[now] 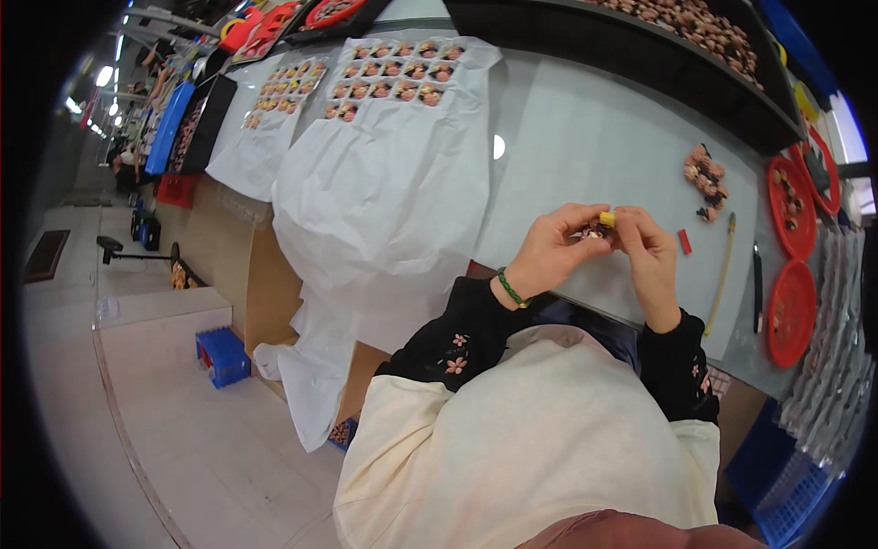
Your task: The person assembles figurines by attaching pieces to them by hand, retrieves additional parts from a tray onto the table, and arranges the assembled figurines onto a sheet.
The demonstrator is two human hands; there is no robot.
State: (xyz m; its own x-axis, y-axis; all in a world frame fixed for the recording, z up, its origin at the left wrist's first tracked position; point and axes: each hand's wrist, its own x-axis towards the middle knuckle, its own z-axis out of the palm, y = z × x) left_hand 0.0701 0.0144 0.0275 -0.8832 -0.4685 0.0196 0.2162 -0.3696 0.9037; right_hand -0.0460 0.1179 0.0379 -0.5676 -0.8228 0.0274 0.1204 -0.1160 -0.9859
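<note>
Over the near edge of the pale table, my left hand pinches a small pink and dark figurine between thumb and fingers. A little yellow piece sits at its top, and my right hand has its fingertips closed on that piece. The fingers cover much of the figurine, so its finer shape is hidden. Right of my right hand lies a small red block. Farther off is a cluster of pink and black figurines. A thin yellow stick rests on the right.
White sheets cover the left side, with rows of figurines at their far end. A long black bin of small parts borders the back. Red dishes and a black pen-like tool line the right.
</note>
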